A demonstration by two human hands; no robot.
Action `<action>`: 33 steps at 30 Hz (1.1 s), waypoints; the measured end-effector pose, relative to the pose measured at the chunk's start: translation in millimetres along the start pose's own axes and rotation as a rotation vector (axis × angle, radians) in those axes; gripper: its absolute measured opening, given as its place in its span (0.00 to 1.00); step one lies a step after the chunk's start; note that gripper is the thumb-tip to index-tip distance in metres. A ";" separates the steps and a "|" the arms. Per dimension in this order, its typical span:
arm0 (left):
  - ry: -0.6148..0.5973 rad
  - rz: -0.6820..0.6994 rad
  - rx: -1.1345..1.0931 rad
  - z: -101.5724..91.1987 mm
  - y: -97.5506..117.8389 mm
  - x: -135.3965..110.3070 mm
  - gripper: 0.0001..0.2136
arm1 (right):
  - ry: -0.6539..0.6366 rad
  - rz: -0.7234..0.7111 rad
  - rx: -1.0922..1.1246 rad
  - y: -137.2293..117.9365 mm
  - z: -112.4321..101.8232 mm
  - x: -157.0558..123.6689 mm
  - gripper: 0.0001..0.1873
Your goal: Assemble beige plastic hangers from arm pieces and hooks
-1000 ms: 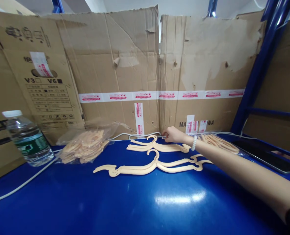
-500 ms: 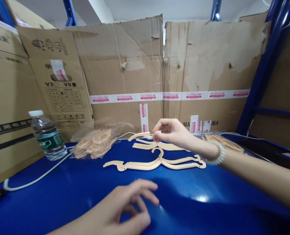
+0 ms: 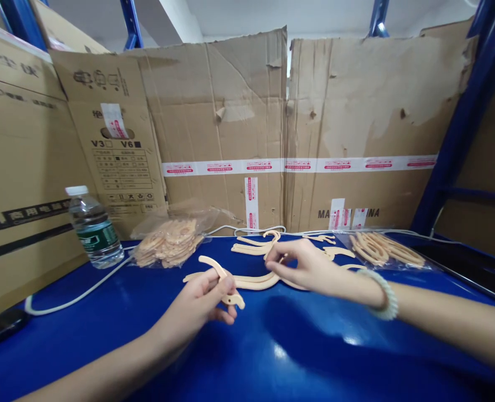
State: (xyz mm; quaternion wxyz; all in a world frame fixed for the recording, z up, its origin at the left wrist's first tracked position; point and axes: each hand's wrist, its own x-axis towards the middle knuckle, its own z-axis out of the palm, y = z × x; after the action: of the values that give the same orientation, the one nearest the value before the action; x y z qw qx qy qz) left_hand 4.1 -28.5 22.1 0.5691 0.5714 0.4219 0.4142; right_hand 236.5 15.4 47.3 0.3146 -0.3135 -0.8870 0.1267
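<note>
My left hand (image 3: 207,298) is closed on a curved beige hanger arm (image 3: 214,265), held tilted above the blue table, with a notched end and a small hole at its lower end. My right hand (image 3: 301,268) is closed in a pinch at the middle of the front folding hanger (image 3: 251,282), covering its hook. What the right fingertips grip, if anything, is hidden. Behind lies another beige hanger (image 3: 249,249), its hook upright in the picture. A loose notched arm (image 3: 339,252) rests right of my right hand, partly behind it.
Beige parts fill a clear bag (image 3: 169,243) at the left and another bag (image 3: 387,248) at the right. A water bottle (image 3: 94,229), a white cable (image 3: 75,298) and a black object (image 3: 4,326) lie left. Cardboard sheets (image 3: 226,134) stand behind; a dark flat device (image 3: 469,273) is far right.
My left hand has moved up and closed on a hanger arm. My right hand has come down and nearer, from the rear hanger to the front one. The view has shifted slightly.
</note>
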 end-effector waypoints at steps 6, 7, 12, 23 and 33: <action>0.027 -0.098 -0.155 -11.3 7.6 5.9 0.13 | -0.222 0.073 -0.731 69.9 -13.7 6.1 0.07; 0.024 -0.103 -0.175 -11.8 8.1 5.7 0.13 | -0.229 0.080 -0.723 76.6 -11.4 4.2 0.06; 0.035 -0.102 -0.209 -14.1 8.1 5.3 0.13 | -0.134 0.236 -0.501 95.9 0.0 3.8 0.04; 0.172 0.022 -0.214 -31.9 -5.4 5.2 0.12 | 0.047 0.203 -0.079 59.7 -31.9 3.4 0.08; 0.066 0.070 -0.298 -19.8 -10.4 -4.8 0.09 | 0.136 0.096 0.016 14.6 -18.7 -66.7 0.08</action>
State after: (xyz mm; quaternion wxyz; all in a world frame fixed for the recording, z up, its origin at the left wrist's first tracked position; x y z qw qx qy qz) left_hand -16.4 -27.1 11.8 0.6187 0.4810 0.3543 0.5102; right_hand 295.8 -15.2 23.6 0.3700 -0.3612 -0.8465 0.1271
